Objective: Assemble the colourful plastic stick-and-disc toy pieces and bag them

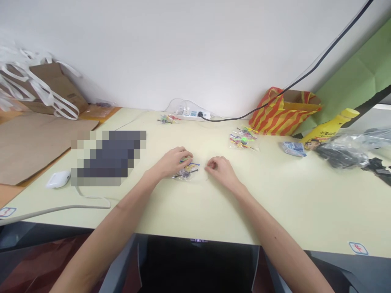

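Observation:
On the table in front of me lies a clear plastic bag (185, 174) with small colourful plastic pieces inside, blue, yellow and dark ones among them. My left hand (174, 160) has its fingers curled down over the bag's upper left part, holding it against the table. Just right of the bag is my right hand (222, 172), thumb and fingertips pinched together. A faint clear edge shows below those fingertips, but what they pinch is too small to make out.
Similar bags of pieces (243, 139) lie at the back right, and another small bag (167, 119) near the power strip (194, 114). Further right stand a striped bag (282, 116) and a yellow bottle (328, 129). A white case (58, 179) and cable are left.

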A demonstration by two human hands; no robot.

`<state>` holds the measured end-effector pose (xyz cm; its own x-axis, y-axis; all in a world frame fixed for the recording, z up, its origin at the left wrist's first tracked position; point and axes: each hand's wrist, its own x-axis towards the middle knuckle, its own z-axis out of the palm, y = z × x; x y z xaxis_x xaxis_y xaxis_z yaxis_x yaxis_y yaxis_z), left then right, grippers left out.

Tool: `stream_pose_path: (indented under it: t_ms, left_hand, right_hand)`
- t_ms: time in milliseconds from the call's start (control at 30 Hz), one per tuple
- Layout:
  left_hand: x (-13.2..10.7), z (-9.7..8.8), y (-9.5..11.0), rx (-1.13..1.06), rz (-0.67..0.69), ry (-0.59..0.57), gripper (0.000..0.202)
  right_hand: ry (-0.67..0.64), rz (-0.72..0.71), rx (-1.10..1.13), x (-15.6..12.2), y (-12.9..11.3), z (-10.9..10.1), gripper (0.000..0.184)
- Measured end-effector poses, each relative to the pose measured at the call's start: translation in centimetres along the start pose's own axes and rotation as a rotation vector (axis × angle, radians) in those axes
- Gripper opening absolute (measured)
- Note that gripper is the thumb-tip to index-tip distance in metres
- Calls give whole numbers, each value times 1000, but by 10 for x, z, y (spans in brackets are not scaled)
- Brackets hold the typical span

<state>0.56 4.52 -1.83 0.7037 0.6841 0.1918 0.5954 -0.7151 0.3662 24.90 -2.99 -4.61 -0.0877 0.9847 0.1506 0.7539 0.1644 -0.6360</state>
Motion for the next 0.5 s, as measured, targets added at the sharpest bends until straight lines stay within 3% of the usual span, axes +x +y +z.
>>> stream_pose_path:
  t_ms: [133,267,500]
  left_hand:
    - [1,-5,13,-44,26,-53,37]
    - [0,-11,24,-269,-11,-104,41]
    - [2,1,38,-643,-105,-118,37]
  right_hand:
    - [73,-60,192,2,-5,0,7]
    - [108,-106,514,-2,-19,-9,10]
    - [173,-168,677,-7,-37,-18,21]
